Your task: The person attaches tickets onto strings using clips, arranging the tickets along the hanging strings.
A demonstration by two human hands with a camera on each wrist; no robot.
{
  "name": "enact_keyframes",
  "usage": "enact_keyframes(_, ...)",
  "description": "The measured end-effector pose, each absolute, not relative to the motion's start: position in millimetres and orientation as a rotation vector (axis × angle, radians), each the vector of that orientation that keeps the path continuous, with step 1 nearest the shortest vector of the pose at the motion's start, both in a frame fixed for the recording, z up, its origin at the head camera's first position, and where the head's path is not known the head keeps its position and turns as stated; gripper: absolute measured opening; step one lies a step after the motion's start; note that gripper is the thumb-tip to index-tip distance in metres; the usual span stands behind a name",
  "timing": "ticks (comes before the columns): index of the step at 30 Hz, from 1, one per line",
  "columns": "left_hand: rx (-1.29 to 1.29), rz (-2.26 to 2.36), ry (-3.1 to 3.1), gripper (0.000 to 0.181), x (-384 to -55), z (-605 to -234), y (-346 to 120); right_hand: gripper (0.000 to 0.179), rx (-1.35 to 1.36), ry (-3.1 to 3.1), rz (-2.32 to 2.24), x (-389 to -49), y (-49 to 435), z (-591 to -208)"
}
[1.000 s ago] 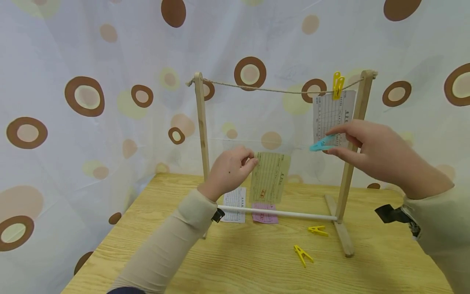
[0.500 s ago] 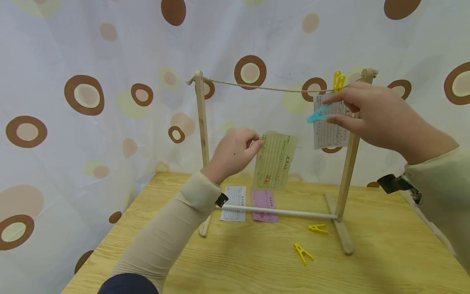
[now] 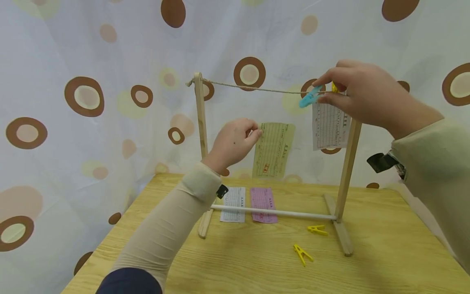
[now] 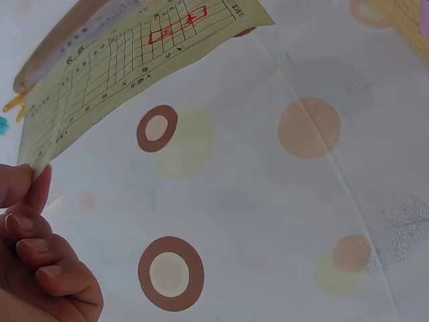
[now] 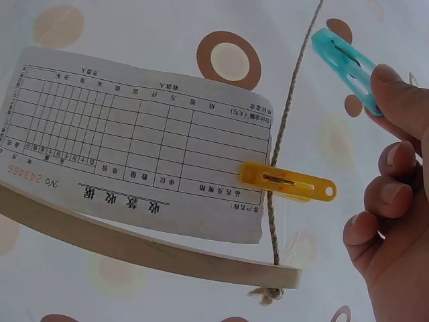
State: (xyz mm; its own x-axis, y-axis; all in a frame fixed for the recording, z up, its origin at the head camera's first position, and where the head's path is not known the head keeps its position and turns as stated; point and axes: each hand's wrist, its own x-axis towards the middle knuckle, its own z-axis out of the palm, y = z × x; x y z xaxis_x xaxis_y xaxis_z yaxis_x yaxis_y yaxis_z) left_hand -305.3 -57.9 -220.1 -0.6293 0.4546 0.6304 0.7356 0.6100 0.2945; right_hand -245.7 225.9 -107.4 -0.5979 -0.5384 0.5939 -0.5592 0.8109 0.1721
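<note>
As my left fingers (image 3: 253, 137) pinched the green slip (image 3: 274, 150), which dangled beside them below the rope (image 3: 264, 89), and my right fingers (image 3: 333, 76) gripped the blue clip (image 3: 309, 99), lifting paper to rope before clipping seemed wisest.

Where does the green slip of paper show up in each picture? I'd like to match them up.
Head: the green slip is just right of centre, its upper left corner pinched by the left hand.
Left wrist: the green slip slants across the upper left.
Right wrist: not in it.
Shared landmark: the spotted backdrop, visible in all three.
</note>
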Motion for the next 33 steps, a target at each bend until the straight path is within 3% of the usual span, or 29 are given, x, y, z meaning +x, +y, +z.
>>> enact_keyframes(18,-0.895,-0.674,-2.414,0.022,-313,-202,-50,0.014,0.733,-2.472,0.103,-263,218,-84)
enact_keyframes(33,-0.890,-0.725,-2.397,0.022,-321,-189,-35,0.014,0.770,-2.450,0.056,-279,215,-75)
